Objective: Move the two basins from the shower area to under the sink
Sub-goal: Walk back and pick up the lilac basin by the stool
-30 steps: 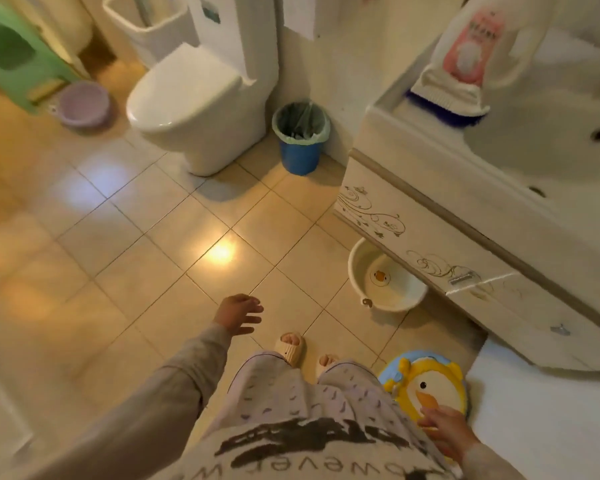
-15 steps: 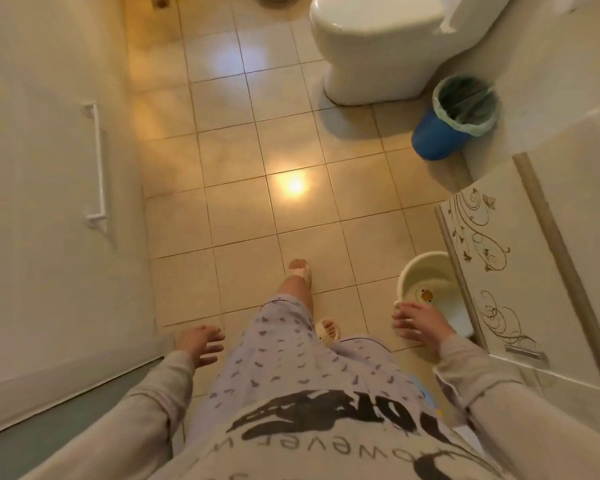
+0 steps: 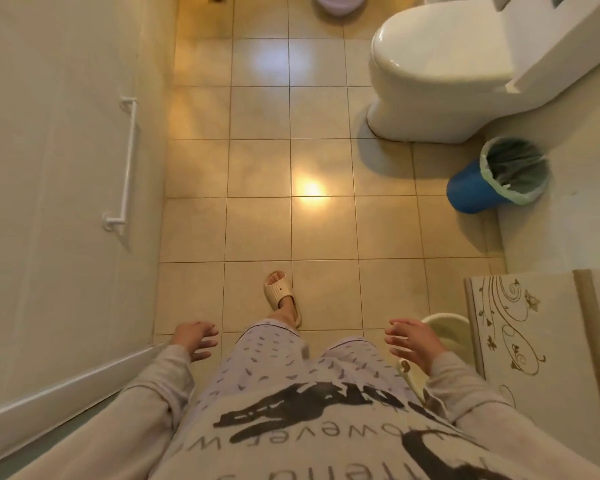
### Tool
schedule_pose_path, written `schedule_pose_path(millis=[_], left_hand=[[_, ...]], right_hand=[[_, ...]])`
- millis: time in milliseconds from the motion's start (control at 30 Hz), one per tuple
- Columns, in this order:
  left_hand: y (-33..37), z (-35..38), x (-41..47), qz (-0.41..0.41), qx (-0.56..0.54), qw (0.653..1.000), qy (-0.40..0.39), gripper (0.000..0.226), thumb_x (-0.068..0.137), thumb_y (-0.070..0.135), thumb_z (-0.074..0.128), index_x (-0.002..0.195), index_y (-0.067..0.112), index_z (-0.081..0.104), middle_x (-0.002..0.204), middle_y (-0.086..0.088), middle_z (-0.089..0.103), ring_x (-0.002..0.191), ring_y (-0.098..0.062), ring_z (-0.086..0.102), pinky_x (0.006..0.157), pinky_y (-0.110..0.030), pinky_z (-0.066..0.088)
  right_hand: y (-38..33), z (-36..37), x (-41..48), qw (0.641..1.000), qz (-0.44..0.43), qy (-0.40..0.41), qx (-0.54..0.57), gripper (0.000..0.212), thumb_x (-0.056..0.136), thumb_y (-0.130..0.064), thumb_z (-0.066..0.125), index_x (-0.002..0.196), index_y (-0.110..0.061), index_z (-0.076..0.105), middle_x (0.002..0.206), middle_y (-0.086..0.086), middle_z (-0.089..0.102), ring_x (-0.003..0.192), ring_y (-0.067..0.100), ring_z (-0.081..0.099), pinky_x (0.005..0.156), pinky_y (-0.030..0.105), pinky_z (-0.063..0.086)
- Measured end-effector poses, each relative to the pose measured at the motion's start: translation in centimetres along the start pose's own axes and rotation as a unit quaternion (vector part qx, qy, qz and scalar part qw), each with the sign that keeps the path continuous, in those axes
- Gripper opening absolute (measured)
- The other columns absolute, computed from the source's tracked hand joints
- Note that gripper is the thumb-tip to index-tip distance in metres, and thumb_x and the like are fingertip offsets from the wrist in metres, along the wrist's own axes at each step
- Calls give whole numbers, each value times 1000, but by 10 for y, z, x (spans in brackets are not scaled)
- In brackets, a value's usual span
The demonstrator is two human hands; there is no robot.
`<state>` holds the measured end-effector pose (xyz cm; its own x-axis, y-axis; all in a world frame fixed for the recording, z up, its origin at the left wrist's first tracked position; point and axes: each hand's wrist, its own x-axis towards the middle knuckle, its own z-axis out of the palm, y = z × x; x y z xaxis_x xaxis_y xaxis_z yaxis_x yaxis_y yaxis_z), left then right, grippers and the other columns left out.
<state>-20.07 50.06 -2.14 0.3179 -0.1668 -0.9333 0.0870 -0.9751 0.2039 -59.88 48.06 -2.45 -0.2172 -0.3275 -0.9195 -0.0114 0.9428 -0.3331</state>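
A pale cream basin (image 3: 454,330) sits on the floor tiles at the foot of the sink cabinet (image 3: 520,334), partly hidden by my right hand and sleeve. A lilac basin (image 3: 340,2) lies far ahead at the top edge of the view, only its near rim showing. My right hand (image 3: 414,342) hovers over the cream basin's near edge, fingers spread, holding nothing. My left hand (image 3: 196,339) hangs at my left side, fingers apart and empty.
A white toilet (image 3: 444,71) stands at the upper right with a blue lined bin (image 3: 499,176) beside it. A white wall with a grab rail (image 3: 123,164) runs along the left. My slippered foot (image 3: 281,296) is on the tiles ahead.
The view has swung from the sink side to straight along the floor. My right hand has lifted off the cream basin's rim. One foot has stepped forward.
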Motion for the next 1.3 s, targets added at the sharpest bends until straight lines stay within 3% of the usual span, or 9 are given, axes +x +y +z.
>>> schedule_pose_path(millis=[133,300,467,733,933,1000,1067,1100,1300], left_hand=[[82,5,5,31,-13,999,-15,36,93,14,45,126,-1,53,108,-13,59,90,-26,55,63,-32,45],[184,15,2,88,-17,995,-44,20,93,12,43,108,6,55,95,-9,61,72,-18,55,63,-30,45],[251,23,10,118,-32,990,-63,17,95,12,42,105,7,54,84,-3,61,71,-18,56,65,-30,47],[287,27,41,38,-42,998,-3,22,93,14,45,110,6,57,103,-11,60,72,-19,55,62,-29,45],[308,30,50,-29,-90,995,20,34,92,14,47,121,-1,55,107,-13,62,88,-26,56,94,-47,46],[319,32,51,-42,-96,994,26,36,91,15,49,120,-3,57,103,-15,64,73,-23,55,83,-48,52],[337,33,53,-46,-103,993,36,37,90,16,50,120,-4,58,110,-21,64,62,-19,52,57,-30,46],[349,34,55,-47,-106,992,41,37,91,16,49,121,-4,58,111,-21,64,62,-18,52,53,-26,41],[435,28,84,-45,-104,993,38,37,93,15,45,126,0,52,111,-12,60,95,-26,56,59,-30,46]], right_hand=[[-29,-5,13,997,46,37,43,22,94,-11,47,114,-4,53,97,15,61,91,30,59,78,41,51],[-79,-10,24,994,51,65,77,20,95,-11,47,112,-5,53,88,12,60,78,24,60,64,35,49],[-139,-3,42,993,49,67,83,17,93,-12,50,109,-6,54,84,11,59,75,23,59,64,35,48],[-287,45,93,999,23,10,20,18,94,-13,50,109,-5,54,85,9,59,75,22,57,64,33,48],[-428,63,112,993,-82,-40,-80,19,93,-9,48,109,-5,56,96,15,59,83,25,58,77,38,52],[-468,65,118,987,-118,-50,-98,18,93,-8,47,108,-6,57,94,14,60,81,24,59,80,39,51],[-501,67,126,985,-136,-61,-91,14,93,-9,48,103,-8,58,90,11,61,76,22,60,72,35,51],[-515,68,129,984,-139,-64,-87,12,93,-9,49,98,-10,59,89,10,62,75,22,60,69,33,51],[-569,85,156,988,-112,-68,-81,9,91,-8,51,95,-11,59,85,10,61,72,22,60,67,33,51]])
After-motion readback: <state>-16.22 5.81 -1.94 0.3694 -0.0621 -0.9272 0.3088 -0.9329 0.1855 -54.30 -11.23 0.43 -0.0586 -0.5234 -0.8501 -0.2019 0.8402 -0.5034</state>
